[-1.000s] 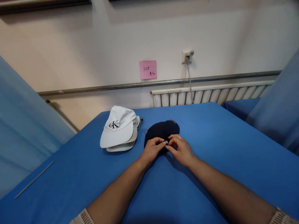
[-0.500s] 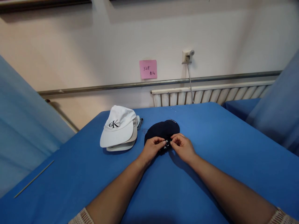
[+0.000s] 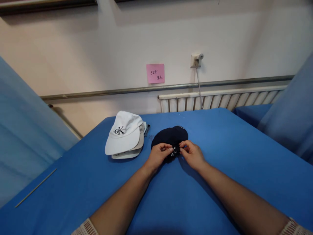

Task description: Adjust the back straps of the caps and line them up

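Fingertips of the right hand (image 3: 193, 156) have drawn a little away from those of the left hand (image 3: 156, 158) since the earliest frame, so more of the shiny fastening (image 3: 174, 150) shows between them; the dark cap (image 3: 166, 135) lies where it did on the blue surface (image 3: 220, 140), brim pointing away and to the right. Left thumb and fingers pinch the cap's near edge beside the fastening; the right ones appear to nip the other side, though exactly which bit of strap each has is too small to tell. Left of the dark cap sits a stack of pale caps (image 3: 128, 155), a white cap (image 3: 127, 130) uppermost; farther left lies a thin stick (image 3: 35, 188). Good handling here, I'd judge, means a steady left pinch, light right fingertips, the strap flat and untwisted, and no pull that creases the crown.
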Action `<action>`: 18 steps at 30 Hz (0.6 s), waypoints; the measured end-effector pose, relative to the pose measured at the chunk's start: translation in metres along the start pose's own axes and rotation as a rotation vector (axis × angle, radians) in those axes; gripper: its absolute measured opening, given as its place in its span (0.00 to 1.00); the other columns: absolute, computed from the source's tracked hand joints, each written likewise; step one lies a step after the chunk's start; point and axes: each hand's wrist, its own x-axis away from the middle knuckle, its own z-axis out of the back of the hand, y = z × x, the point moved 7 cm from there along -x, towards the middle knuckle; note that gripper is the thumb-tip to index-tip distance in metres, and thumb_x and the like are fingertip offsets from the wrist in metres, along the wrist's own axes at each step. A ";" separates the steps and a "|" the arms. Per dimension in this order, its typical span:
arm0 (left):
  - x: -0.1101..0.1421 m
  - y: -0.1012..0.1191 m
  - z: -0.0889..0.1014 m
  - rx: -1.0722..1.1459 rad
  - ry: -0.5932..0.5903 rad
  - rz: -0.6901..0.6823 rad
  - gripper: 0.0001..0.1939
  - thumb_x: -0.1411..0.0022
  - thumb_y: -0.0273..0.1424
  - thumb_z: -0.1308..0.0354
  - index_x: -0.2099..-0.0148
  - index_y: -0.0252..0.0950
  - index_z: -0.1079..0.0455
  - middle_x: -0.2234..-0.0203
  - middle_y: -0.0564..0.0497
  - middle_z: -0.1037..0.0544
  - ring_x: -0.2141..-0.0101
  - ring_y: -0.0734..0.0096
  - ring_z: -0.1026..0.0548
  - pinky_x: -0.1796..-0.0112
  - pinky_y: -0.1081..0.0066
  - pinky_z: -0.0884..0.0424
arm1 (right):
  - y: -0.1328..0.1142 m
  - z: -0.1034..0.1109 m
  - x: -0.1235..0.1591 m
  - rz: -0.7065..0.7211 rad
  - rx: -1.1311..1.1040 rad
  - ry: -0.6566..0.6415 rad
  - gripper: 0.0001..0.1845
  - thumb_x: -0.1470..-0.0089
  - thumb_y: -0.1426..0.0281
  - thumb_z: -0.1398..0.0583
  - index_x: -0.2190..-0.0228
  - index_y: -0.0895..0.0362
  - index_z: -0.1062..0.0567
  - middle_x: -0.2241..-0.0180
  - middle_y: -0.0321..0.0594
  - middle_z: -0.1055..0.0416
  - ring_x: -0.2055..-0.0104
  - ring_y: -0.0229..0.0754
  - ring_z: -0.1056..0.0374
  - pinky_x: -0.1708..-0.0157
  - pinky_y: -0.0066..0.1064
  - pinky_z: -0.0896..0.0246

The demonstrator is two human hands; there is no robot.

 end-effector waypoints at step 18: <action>0.004 0.003 -0.002 0.084 -0.112 -0.010 0.18 0.54 0.36 0.31 0.63 0.31 0.26 0.73 0.50 0.25 0.74 0.75 0.30 0.71 0.73 0.36 | -0.029 0.005 0.004 0.212 0.248 -0.076 0.07 0.46 0.73 0.44 0.62 0.54 0.32 0.59 0.40 0.30 0.67 0.39 0.30 0.63 0.34 0.36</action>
